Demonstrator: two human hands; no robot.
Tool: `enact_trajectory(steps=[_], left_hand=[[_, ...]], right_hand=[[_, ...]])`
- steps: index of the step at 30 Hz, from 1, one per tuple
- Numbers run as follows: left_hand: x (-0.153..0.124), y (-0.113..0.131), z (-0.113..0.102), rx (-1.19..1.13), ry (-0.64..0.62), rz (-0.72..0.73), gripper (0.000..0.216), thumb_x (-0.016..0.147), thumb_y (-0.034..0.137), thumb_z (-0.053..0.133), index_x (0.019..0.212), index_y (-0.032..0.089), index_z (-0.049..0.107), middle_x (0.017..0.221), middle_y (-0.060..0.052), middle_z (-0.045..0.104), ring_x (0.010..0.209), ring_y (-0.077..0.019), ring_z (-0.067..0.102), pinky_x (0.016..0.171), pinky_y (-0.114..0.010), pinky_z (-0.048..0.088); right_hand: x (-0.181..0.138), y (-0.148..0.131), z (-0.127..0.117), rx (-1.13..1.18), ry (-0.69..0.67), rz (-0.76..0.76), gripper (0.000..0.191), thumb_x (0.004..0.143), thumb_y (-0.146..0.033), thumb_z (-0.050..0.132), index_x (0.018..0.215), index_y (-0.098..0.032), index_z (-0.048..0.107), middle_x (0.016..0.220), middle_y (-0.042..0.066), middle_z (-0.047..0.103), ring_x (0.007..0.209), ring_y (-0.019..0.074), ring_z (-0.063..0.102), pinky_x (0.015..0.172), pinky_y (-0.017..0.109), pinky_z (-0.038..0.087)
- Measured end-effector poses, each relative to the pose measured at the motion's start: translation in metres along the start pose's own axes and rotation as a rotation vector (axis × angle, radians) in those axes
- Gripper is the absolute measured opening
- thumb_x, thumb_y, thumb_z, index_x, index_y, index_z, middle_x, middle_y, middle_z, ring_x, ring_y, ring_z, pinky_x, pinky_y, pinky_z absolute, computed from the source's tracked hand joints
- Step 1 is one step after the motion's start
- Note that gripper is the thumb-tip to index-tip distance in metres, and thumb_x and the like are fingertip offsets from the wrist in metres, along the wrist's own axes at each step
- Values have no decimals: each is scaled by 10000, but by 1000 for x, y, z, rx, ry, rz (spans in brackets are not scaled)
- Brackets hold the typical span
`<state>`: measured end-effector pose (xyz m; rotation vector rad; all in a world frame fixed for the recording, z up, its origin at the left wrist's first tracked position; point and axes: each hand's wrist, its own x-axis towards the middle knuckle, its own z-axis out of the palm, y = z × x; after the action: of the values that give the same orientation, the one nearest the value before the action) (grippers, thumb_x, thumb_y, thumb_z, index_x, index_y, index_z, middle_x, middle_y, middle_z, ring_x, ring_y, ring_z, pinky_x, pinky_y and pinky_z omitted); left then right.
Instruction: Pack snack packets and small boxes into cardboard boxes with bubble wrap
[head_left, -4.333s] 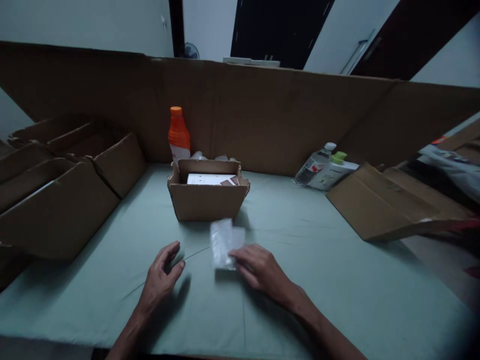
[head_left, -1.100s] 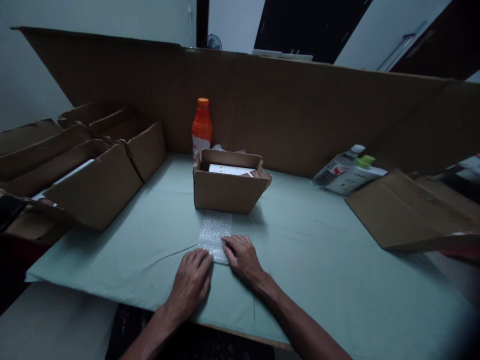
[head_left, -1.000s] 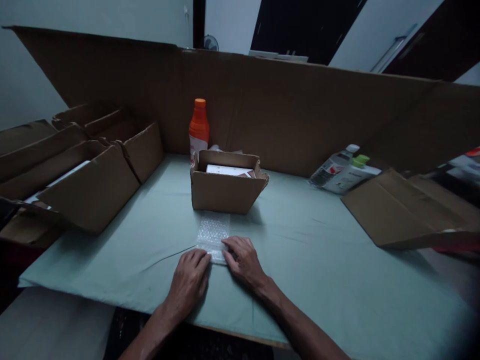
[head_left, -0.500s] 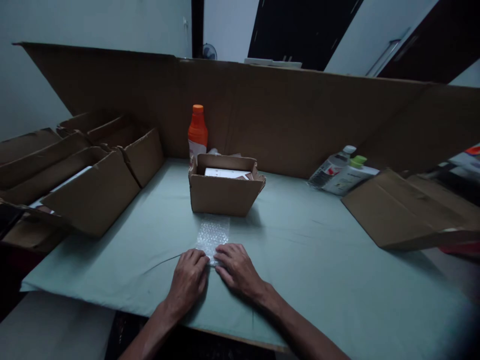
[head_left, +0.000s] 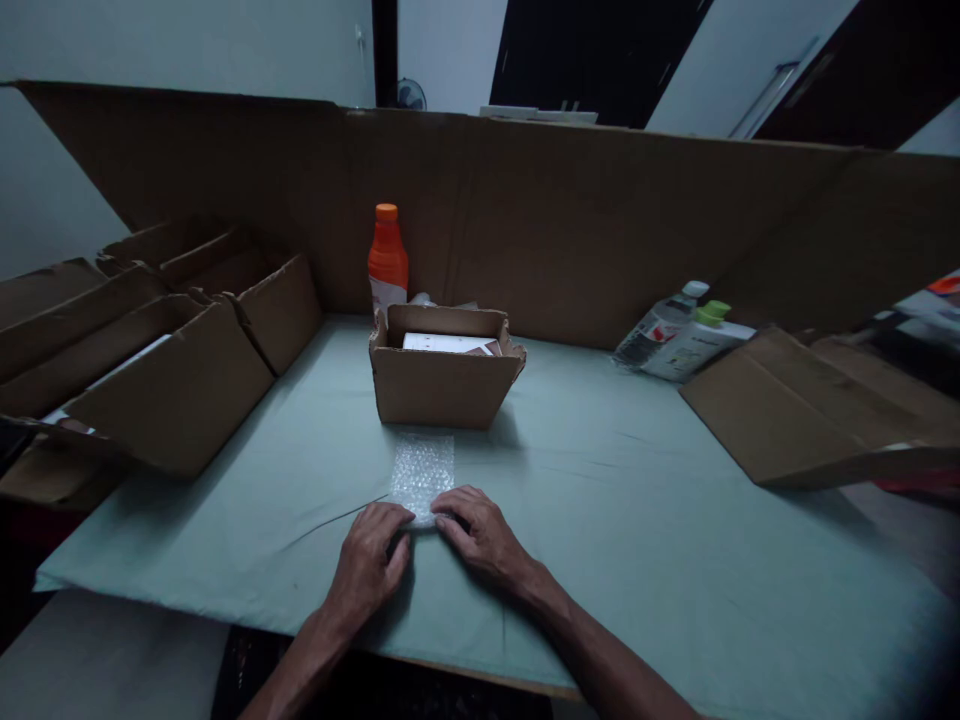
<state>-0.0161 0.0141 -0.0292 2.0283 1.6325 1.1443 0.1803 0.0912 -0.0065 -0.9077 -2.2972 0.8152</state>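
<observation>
A strip of clear bubble wrap [head_left: 422,470] lies on the table, its near edge looking thicker, as if folded or rolled over. My left hand [head_left: 371,555] is at the near left corner, with its fingertips on the wrap and its thumb below the edge. At the near right corner, my right hand [head_left: 480,530] pinches the wrap between curled fingers and thumb. Just beyond the strip stands a small open cardboard box [head_left: 435,390] holding a white flat item [head_left: 442,344]. Whatever may be inside the near fold is hidden.
Cardboard boxes [head_left: 187,390] line the left side. An orange bottle [head_left: 387,250] stands behind the small box. To the right are a clear plastic bottle [head_left: 664,325], a white bottle with a green cap [head_left: 701,345] and another carton [head_left: 780,410]. A cardboard wall [head_left: 600,220] closes the back.
My hands have drawn slightly apart at the near edge, uncovering more of the wrap between them. My left thumb has spread from its fingers. The whole view has shifted a little.
</observation>
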Motion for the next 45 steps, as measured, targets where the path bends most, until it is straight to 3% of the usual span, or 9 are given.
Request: enact_trajectory(steps=[8,16,25,45], left_hand=[[9,-5,2,-26,-1,-16,240,885,107,477,997,203,667,905,-57,723,875,-210,665,790,-360,554],[12,-13,5,-53,20,-29,224,895,165,490,1003,192,684,905,-65,743,864,-208,692,777,-350,572],[19,-16,8,-47,45,-96,230,872,199,526,1019,185,702,958,-84,764,880,-226,720,790,-373,589],[19,-13,10,-51,66,-116,241,863,188,513,1003,204,709,922,-68,756,870,-217,706,786,-363,578]], right_hand=[[2,5,5,33,86,16,130,914,-160,568,927,-206,689,919,40,743,894,187,666,852,345,517],[-2,7,9,10,129,26,171,891,-143,604,1026,-201,692,1000,50,754,957,205,673,893,376,498],[-2,13,13,-123,147,-5,181,911,-168,593,1060,-207,687,1027,65,757,974,222,669,873,396,487],[-1,19,16,-156,173,-60,190,912,-164,592,1076,-216,672,1060,80,740,1012,232,665,884,408,506]])
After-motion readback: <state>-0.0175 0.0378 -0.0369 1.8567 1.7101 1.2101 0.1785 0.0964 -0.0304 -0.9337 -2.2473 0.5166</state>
